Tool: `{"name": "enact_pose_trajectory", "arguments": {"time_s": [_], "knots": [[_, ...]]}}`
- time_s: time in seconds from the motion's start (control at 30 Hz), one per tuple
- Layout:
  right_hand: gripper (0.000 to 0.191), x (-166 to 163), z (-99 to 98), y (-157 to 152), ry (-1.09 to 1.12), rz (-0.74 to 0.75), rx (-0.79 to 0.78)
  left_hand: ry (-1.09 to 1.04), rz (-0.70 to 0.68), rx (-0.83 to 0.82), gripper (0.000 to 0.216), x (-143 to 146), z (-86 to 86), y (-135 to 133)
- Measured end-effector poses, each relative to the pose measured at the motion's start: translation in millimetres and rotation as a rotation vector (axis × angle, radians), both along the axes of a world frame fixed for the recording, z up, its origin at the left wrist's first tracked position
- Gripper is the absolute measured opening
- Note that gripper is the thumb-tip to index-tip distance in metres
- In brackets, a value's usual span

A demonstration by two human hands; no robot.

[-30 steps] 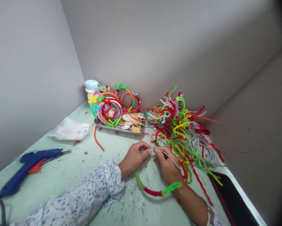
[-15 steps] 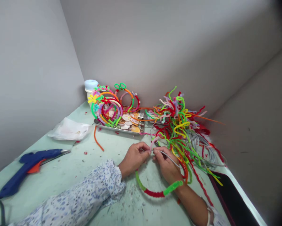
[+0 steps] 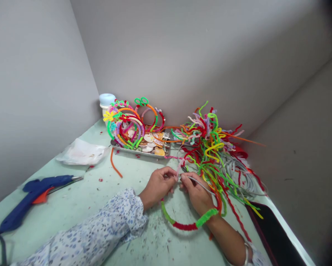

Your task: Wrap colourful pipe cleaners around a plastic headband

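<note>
My left hand [image 3: 157,186] and my right hand [image 3: 197,194] meet over the pale green table [image 3: 80,199], fingertips pinched together. Between them they hold a thin grey headband [image 3: 202,186], partly wrapped in green and red pipe cleaner [image 3: 184,225] that curves below my right wrist. A pale pink pipe cleaner [image 3: 179,166] rises from the pinch point. A big tangle of coloured pipe cleaners [image 3: 210,147] lies just beyond my right hand.
A metal tray [image 3: 140,151] at the back holds finished wrapped headbands [image 3: 127,123] and small discs. A blue glue gun [image 3: 33,194] lies at left, a clear plastic bag [image 3: 81,152] behind it. A loose orange pipe cleaner [image 3: 114,166] lies on the table. Grey walls close in the corner.
The wrapped arc of the headband has shifted slightly to the right under my right wrist. Both hands stay pinched at the same spot with small finger movements.
</note>
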State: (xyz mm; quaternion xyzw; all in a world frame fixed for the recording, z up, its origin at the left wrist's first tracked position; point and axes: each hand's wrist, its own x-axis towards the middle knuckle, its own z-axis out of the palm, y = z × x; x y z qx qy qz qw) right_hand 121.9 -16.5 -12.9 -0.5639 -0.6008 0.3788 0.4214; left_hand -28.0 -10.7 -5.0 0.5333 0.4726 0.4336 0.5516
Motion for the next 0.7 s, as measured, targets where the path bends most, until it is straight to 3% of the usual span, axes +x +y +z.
{"name": "enact_pose_trajectory", "arguments": {"time_s": [0.33,0.7], "knots": [[0.029,0.1,1.9,-1.0,-0.008,-0.047,0.070,-0.013,0.005,-0.084,0.018,-3.5,-0.4,0.8],[0.026,0.3,2.8,-2.9,-0.052,-0.056,0.052,0.044,0.010,-0.034,0.017,-2.4,3.5,-2.3]]}}
